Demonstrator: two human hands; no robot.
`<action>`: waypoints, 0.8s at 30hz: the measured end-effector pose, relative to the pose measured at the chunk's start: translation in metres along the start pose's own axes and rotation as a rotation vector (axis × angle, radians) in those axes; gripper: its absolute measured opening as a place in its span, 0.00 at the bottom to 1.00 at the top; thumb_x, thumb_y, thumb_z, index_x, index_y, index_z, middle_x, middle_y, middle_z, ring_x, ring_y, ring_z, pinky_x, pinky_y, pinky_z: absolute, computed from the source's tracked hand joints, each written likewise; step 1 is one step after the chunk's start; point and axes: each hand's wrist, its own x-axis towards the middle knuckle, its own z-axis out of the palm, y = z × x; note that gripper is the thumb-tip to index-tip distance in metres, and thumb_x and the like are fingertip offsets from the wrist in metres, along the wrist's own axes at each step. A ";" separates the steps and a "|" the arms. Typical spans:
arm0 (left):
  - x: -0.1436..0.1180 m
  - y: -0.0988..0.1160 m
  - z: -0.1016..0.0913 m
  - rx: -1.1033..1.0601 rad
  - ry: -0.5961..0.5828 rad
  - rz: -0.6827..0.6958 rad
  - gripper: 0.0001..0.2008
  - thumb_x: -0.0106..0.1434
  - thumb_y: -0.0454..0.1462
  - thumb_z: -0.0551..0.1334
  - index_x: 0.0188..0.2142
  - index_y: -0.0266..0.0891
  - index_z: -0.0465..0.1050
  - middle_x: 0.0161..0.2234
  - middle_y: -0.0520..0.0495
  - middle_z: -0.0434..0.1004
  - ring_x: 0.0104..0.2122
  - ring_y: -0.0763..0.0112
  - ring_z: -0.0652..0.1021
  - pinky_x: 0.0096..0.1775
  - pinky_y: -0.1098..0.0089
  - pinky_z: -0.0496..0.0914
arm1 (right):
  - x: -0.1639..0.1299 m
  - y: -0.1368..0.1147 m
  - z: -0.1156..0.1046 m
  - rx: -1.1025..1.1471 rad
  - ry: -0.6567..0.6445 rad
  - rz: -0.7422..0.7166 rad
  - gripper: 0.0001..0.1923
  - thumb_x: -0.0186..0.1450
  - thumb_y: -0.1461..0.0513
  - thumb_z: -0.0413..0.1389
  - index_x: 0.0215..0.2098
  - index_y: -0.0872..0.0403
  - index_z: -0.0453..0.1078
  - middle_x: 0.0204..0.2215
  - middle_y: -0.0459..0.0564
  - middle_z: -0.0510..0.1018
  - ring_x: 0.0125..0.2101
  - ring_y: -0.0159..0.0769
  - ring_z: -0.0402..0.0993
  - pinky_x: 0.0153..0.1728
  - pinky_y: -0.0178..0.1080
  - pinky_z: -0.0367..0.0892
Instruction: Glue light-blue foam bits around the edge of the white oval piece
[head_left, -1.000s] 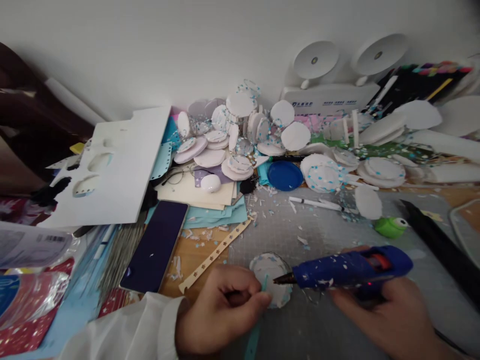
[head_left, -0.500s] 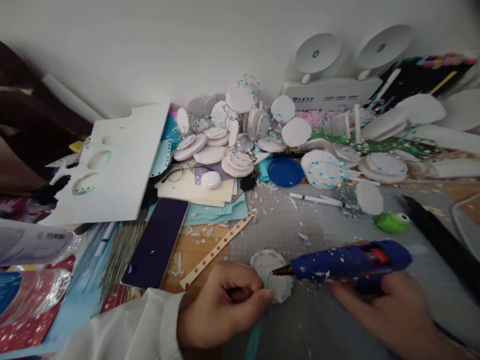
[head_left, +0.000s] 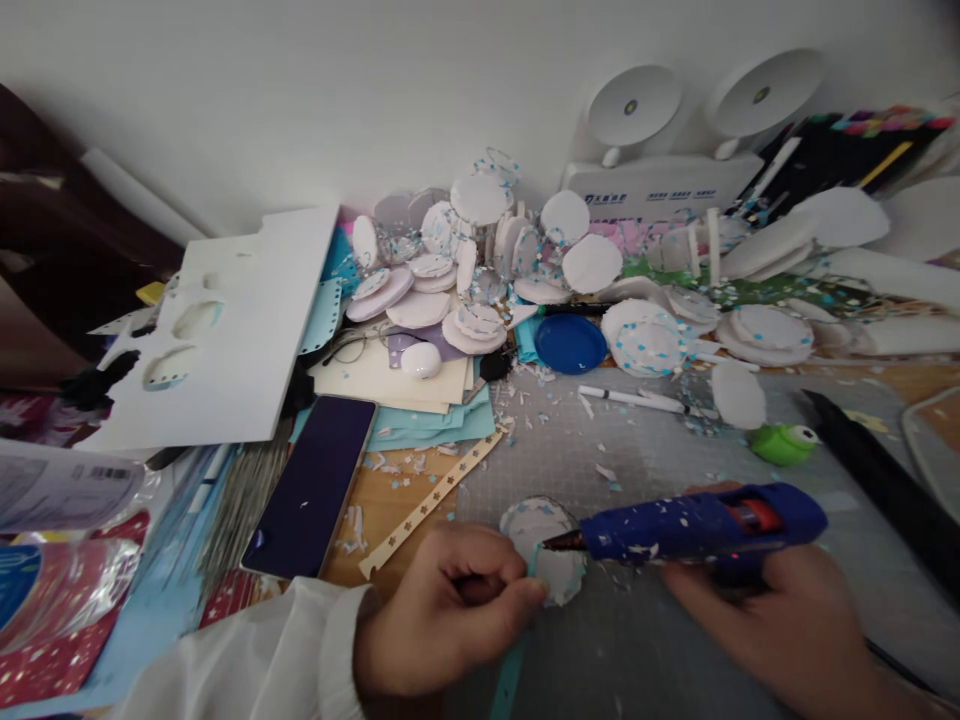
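My right hand (head_left: 772, 620) is wrapped round a blue hot glue gun (head_left: 690, 525) that points left, its body flecked with white. The nozzle tip meets a light blue edge on a small white disc piece (head_left: 561, 577), made of two roundish parts, which lies on the grey mat. Thumb and forefinger of my left hand (head_left: 457, 605) pinch a light blue paper strip (head_left: 510, 670) beside the disc. The strip's lower end trails toward the bottom of the view. My left fingertips cover where the strip meets the disc.
Behind the grey cutting mat (head_left: 540, 440) several white discs (head_left: 420, 305) are piled along the wall. A phone (head_left: 311, 485) and a cream strip with star cutouts (head_left: 435, 500) lie left. A blue lid (head_left: 571, 343), white pen (head_left: 637, 399) and green toy (head_left: 782, 445) lie around the mat.
Almost nothing differs. The glue gun's rear has shifted very slightly, while its tip stays at the disc and my left hand keeps its pinch.
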 end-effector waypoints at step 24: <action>-0.002 -0.007 -0.004 0.022 -0.004 -0.015 0.28 0.65 0.55 0.60 0.18 0.36 0.66 0.18 0.54 0.57 0.21 0.76 0.59 0.24 0.70 0.51 | -0.013 0.041 -0.025 -0.198 0.098 0.473 0.11 0.62 0.52 0.56 0.28 0.46 0.61 0.19 0.48 0.67 0.18 0.48 0.67 0.18 0.42 0.56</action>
